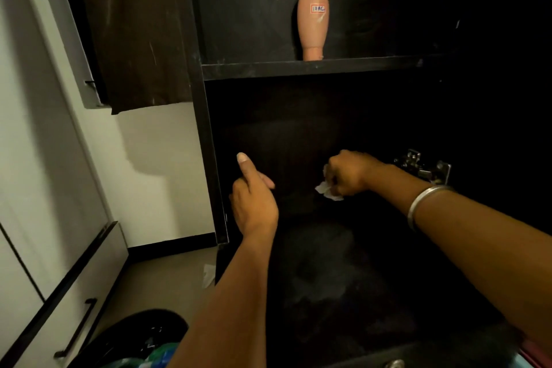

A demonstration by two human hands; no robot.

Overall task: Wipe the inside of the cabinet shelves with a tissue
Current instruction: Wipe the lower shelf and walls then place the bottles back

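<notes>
A dark open cabinet fills the view, with an upper shelf board (313,67) and a lower compartment (328,263) below it. Deep inside the lower compartment, my right hand (349,173) grips a crumpled white tissue (327,190) against the dark back area. My left hand (254,197) is beside the cabinet's left side panel (213,158), with one finger stretched upward and nothing held. A metal bangle sits on my right wrist.
A peach-coloured bottle (313,21) stands upside down on the upper shelf. A metal door hinge (422,166) is at the right, behind my right wrist. White drawers with black handles (74,323) line the left. A scrap of tissue (208,275) lies on the floor near a dark bin (143,337).
</notes>
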